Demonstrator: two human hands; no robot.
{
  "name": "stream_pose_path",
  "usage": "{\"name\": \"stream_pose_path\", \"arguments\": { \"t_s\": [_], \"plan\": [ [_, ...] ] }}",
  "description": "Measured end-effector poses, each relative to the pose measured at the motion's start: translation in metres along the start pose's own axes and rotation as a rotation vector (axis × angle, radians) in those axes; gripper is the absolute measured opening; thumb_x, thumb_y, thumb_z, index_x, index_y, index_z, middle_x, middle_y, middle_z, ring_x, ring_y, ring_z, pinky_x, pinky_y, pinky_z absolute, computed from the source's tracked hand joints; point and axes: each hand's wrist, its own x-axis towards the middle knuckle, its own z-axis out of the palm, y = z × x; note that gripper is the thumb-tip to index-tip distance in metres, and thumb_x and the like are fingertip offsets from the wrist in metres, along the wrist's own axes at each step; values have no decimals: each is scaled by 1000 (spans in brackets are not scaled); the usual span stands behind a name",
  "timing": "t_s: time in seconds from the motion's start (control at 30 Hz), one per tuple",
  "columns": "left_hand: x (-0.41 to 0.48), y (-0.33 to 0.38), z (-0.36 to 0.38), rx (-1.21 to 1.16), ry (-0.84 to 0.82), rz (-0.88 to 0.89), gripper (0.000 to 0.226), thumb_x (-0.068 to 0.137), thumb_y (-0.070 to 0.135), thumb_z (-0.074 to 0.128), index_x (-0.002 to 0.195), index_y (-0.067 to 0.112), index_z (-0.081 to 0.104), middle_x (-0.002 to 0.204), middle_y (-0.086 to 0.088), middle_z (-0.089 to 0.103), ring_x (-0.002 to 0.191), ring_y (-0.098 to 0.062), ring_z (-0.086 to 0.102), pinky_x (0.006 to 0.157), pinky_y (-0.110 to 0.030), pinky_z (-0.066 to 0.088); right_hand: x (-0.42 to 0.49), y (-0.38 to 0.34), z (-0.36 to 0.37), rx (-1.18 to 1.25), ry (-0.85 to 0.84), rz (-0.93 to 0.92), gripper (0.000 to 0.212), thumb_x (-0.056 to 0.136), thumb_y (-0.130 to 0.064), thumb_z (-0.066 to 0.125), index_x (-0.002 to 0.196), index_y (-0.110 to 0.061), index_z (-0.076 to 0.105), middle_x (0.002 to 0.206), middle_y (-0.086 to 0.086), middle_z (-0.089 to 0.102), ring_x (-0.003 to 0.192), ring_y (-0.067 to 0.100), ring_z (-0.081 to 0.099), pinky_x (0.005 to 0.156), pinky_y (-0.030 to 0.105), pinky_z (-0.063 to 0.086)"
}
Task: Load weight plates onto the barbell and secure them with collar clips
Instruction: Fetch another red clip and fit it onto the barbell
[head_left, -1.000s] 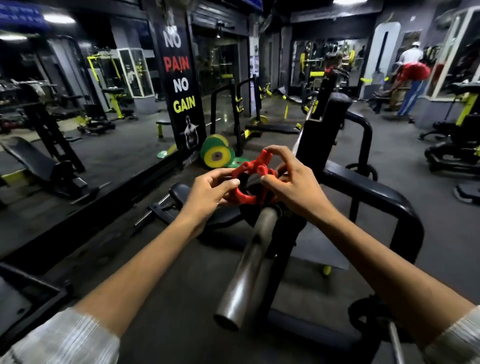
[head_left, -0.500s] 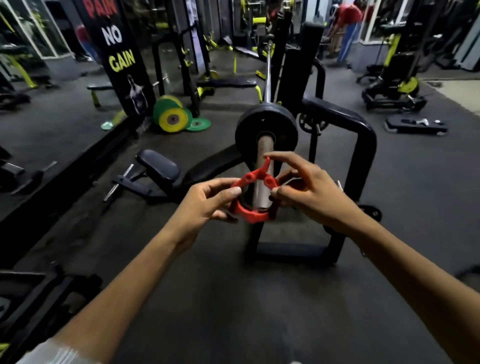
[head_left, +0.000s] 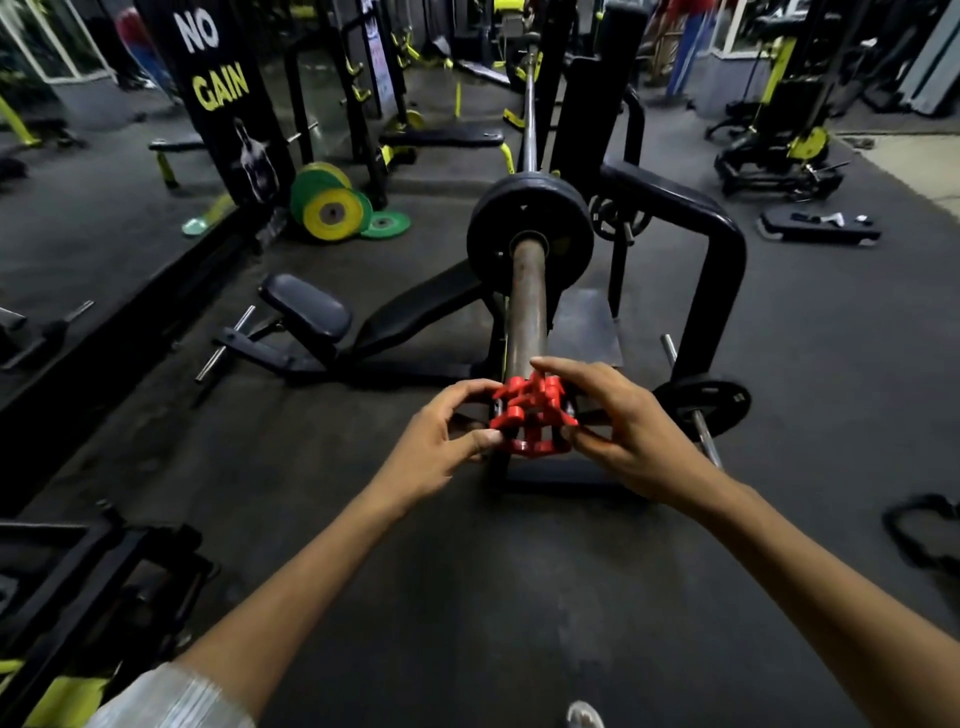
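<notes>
- Left hand (head_left: 441, 447): I have its thumb and fingers pinched on the left side of the red collar clip (head_left: 530, 415)
- Collar clip: held between both hands at the near tip of the barbell sleeve (head_left: 527, 301); whether it is already threaded on, I cannot tell
- Sleeve: long axis runs straight away from me to the black weight plate (head_left: 530, 234), well apart at the far end, so I judge the clip must travel far
- Right hand (head_left: 623, 431): fingers closed on the clip's right side, equally near

We stand in a commercial gym: a barbell (head_left: 528, 301) with 1 black weight plate (head_left: 530, 236) sits in its rack, green and yellow plates (head_left: 332, 205) lean by a "NO GAIN" banner (head_left: 221, 98), and benches (head_left: 306, 312) and machines (head_left: 779, 150) cover the dark rubber floor (head_left: 467, 597).
</notes>
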Motion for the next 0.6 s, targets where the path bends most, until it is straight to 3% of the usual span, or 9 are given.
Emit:
{"name": "stream_pose_path", "arguments": {
  "t_s": [0.1, 0.23, 0.37, 0.6],
  "plan": [
    [3, -5, -5, 50, -20, 62, 50, 92, 16, 73, 138, 29, 57, 140, 1, 58, 119, -26, 65, 84, -44, 64, -1, 2, 2, 18, 7, -9, 76, 96, -8, 67, 159, -38, 36, 131, -6, 56, 125, 12, 56, 106, 40, 51],
    [5, -6, -9, 90, -28, 98, 51, 91, 21, 74, 139, 27, 57, 137, 6, 58, 118, -27, 65, 88, -49, 62, -1, 5, 2, 51, 22, -14, 75, 94, -4, 69, 158, -31, 40, 132, -4, 56, 127, 15, 56, 106, 43, 51],
    [9, -2, -18, 143, -22, 142, 52, 91, 37, 71, 139, 32, 56, 136, 10, 58, 116, -23, 66, 86, -45, 63, 5, 8, -1, 83, 37, -94, 75, 93, 0, 72, 158, -25, 43, 130, -4, 57, 124, 15, 58, 104, 32, 50],
    [62, -3, -21, 100, 46, 93, 50, 95, 12, 69, 143, 20, 57, 137, 3, 60, 112, -19, 69, 82, -36, 64, 54, 45, -10, 149, 15, -67, 75, 94, 2, 66, 159, -28, 41, 133, -2, 58, 124, 16, 61, 102, 41, 54]
  ]
}}
